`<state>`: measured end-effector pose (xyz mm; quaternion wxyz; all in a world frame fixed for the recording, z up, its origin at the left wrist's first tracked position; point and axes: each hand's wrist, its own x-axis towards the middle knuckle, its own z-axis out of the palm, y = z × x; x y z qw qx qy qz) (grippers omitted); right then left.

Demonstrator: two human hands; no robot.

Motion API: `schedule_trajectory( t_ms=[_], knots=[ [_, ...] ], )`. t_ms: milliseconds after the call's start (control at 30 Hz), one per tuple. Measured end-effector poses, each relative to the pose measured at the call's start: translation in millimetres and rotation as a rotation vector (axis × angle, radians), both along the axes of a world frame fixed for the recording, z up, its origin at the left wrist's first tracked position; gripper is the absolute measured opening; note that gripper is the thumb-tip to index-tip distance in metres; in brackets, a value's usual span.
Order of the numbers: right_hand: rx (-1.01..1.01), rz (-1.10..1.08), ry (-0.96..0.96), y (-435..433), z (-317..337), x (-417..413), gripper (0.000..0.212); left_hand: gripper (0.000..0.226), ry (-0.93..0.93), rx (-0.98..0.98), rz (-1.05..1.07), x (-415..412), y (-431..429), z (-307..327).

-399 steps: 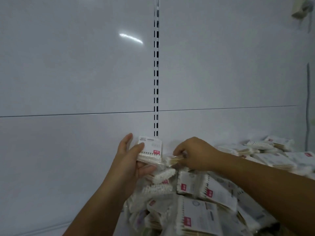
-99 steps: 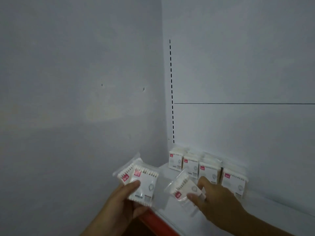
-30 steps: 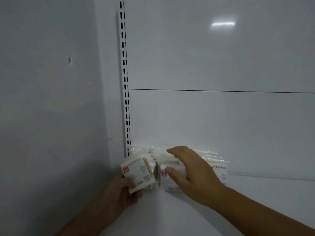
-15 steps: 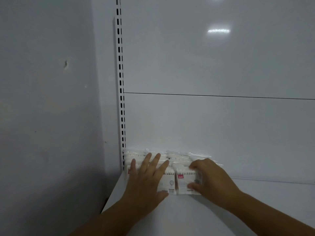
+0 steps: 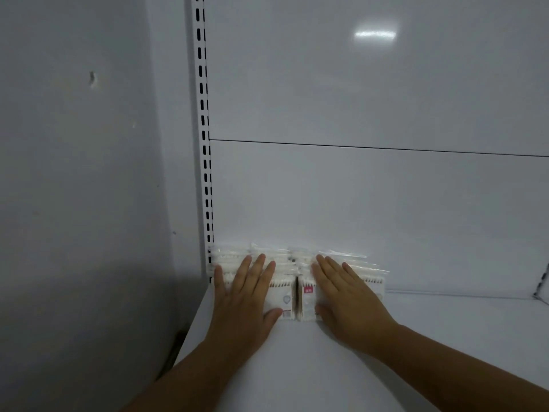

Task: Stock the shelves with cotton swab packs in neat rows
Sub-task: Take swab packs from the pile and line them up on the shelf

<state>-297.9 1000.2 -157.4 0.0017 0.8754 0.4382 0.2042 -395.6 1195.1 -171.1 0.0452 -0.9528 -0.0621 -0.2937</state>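
Pressing on the stock, both hands at once; the step is judged to be squaring the block back into the corner.

Item: cotton swab packs [image 5: 283, 297]. Clear wrappers, white card fronts, one red label showing. They stand upright in short rows, several deep, at the left back corner of the shelf [image 5: 416, 352]. The rearmost are against the back panel [image 5: 356, 203], the leftmost beside the slotted upright [image 5: 205, 144]. An exact count cannot be told, as the wrappers overlap and the hands cover much.

Item: left hand [image 5: 246, 295]. Flat, fingers straight and spread, palm laid on the left-hand packs, thumb at their lower edge. Grips nothing.

Item: right hand [image 5: 344, 298]. Likewise flat and spread, laid on the right-hand packs, thumb low near the shelf. Grips nothing.

Note: a narrow gap shows between the two front packs, between the hands.

Progress: early.
- Done: one small block placed and nearly aligned, fronts facing out.
- Left: closing the gap, then carrying the rows on rightward along the shelf, since the packs take up only its corner.
- No further supply of packs is in view, so more would have to be fetched from elsewhere.

Other: side wall [image 5: 74, 173], grey, left of the upright.
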Motion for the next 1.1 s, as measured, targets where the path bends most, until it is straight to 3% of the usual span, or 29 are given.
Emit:
schedule_trajectory(
  t_ms=[233,367,433,600,733,800,900,1100],
  knots=[
    [-0.115,-0.082,-0.014,1.6,5.2,-6.5,0.074,0.076,-0.003,0.03,-0.039,4.3,4.5,-5.6],
    [0.004,0.024,-0.114,-14.5,26.6,-17.4,0.07,0.071,0.059,-0.027,-0.053,4.6,4.1,-5.4],
    [0.062,0.012,-0.09,-38.7,37.8,-20.6,0.065,0.07,0.081,-0.033,-0.061,0.9,1.5,-0.8],
    [-0.134,-0.204,0.029,-153.4,58.4,-13.9,0.063,0.076,0.054,-0.005,-0.223,-4.7,-23.1,32.5],
    [-0.095,-0.48,0.187,-261.6,73.7,-21.6,0.061,0.051,0.006,-0.195,-0.401,31.4,-142.7,85.6],
    [-0.039,-0.518,0.24,-315.4,78.5,-31.5,0.06,0.053,0.167,-0.206,-0.445,57.6,-227.0,105.2],
    [0.01,-0.523,0.173,-405.5,84.9,-50.3,0.059,0.062,0.399,-0.123,-0.512,92.2,-351.0,118.3],
    [-0.002,-0.726,0.168,-585.2,84.3,-88.8,0.061,0.064,0.457,0.048,-0.688,113.8,-542.3,99.3]
  ],
)
